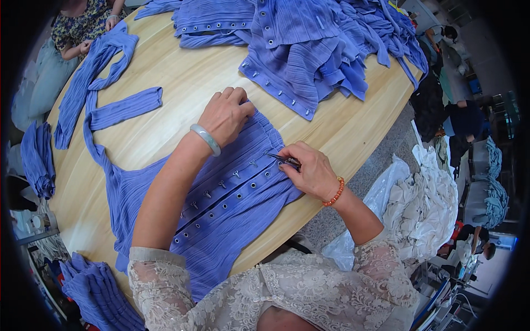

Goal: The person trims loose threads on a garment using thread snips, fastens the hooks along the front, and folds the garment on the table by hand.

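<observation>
A violet-blue ribbed garment (251, 212) is laid flat across the worktop (182, 71), near the centre of the clock face and running down toward 7 o'clock. Its two front edges are set side by side, so that the row of metal hooks (236, 174) is faced by the row of eyelets (239, 196); by this arrangement, it seems, each fastening is made easy to see and reach.

The left grip (223, 117) is rested on the garment's end toward 11 o'clock, fingers curled over the edge, presumably so that the cloth is steadied. Whether fabric is pinched there cannot be told, as the fingertips are hidden. In the right grip (310, 171), toward 2 o'clock from the hooks, a small dark hand tool (289, 161) is pinched between thumb and fingers. Its slender tip is aimed at the last hook of the row, and a low, close hold is probably chosen for fine control.

A heap of similar garments (298, 55) is piled toward 12 and 1 o'clock, apparently clear of the working spot yet within reach. Long ribbed sleeves (124, 110) are spread toward 10 o'clock, perhaps so that the front is left uncovered.
</observation>
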The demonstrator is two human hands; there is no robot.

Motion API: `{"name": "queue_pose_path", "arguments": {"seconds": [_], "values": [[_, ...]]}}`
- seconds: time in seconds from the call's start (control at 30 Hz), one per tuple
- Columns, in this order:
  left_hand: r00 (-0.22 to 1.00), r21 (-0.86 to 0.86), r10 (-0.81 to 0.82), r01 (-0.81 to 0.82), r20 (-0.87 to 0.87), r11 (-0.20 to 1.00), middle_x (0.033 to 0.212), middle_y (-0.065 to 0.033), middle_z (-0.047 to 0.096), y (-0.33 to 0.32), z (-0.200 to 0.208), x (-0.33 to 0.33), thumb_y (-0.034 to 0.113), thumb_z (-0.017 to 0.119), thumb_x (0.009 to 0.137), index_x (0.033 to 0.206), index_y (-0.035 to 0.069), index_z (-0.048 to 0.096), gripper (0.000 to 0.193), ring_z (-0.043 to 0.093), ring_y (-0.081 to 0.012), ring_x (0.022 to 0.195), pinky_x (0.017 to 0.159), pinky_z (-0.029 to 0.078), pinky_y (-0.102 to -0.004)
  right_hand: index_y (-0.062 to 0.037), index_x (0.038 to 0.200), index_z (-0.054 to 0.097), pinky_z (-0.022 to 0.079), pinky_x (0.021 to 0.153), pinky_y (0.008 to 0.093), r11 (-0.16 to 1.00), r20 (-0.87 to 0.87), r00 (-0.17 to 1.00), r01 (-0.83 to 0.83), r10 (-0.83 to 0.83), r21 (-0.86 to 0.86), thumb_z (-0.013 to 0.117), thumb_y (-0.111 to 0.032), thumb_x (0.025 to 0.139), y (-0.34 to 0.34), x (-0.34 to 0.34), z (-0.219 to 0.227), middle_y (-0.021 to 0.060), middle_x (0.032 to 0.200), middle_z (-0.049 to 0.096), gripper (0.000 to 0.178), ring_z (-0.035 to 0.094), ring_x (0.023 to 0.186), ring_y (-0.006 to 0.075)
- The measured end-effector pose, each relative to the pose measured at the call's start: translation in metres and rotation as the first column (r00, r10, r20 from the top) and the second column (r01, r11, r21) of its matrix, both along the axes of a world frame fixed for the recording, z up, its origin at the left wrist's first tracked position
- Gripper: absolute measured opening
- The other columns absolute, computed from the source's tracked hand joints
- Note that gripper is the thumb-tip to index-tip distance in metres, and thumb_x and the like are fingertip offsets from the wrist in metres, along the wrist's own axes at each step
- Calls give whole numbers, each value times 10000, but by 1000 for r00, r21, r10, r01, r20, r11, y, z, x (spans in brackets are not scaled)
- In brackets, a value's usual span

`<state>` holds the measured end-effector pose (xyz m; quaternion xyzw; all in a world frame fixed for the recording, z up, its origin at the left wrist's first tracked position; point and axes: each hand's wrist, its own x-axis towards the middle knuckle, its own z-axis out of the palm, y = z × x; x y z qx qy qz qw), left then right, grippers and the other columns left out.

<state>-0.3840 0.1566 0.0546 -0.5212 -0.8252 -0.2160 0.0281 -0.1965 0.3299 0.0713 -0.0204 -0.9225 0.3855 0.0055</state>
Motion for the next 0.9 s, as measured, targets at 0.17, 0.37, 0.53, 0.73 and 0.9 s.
{"name": "queue_pose_path", "arguments": {"seconds": [0.17, 0.37, 0.53, 0.73, 0.9], "values": [[999, 179, 32, -30, -9, 983, 972, -119, 601, -2, 7, -10, 8, 669, 761, 836, 65, 612, 110, 578, -322, 920, 776, 478, -415, -56, 973, 629, 506, 709, 385, 1000, 12, 1000, -3, 3, -17, 683, -71, 805, 0, 0, -3, 108, 905, 617, 177, 636, 784, 290], [991, 260, 135, -134, 17, 956, 964, -130, 601, -1, 6, -9, -9, 671, 742, 830, 55, 599, 131, 576, -342, 915, 778, 479, -419, -51, 988, 643, 509, 719, 380, 999, 36, 999, 18, -16, -49, 696, -93, 805, 0, 3, -5, 111, 916, 623, 196, 642, 792, 285], [992, 56, -108, 104, 67, 993, 1224, -154, 544, 2, 8, 15, 39, 710, 712, 1049, 131, 680, 351, 517, -336, 1112, 944, 438, -427, -50, 997, 652, 514, 737, 373, 998, 39, 997, 69, -69, 6, 728, -139, 793, 4, 4, -3, 113, 928, 628, 235, 650, 819, 283], [981, -31, -149, 154, 128, 988, 1185, -114, 564, 3, 9, 14, 60, 725, 717, 897, 112, 673, 195, 508, -316, 1115, 938, 418, -420, -55, 953, 650, 511, 730, 388, 998, 48, 999, 16, -19, 64, 738, -156, 786, 4, 0, -2, 115, 930, 625, 214, 649, 831, 295], [998, 259, -49, 38, 39, 965, 1046, -99, 627, 3, 11, 8, 25, 718, 725, 857, 97, 678, 156, 565, -310, 990, 837, 455, -412, -58, 918, 621, 504, 679, 383, 994, -46, 995, -85, 88, 74, 712, -103, 798, 6, -3, -1, 98, 910, 612, 157, 642, 785, 289]]}}
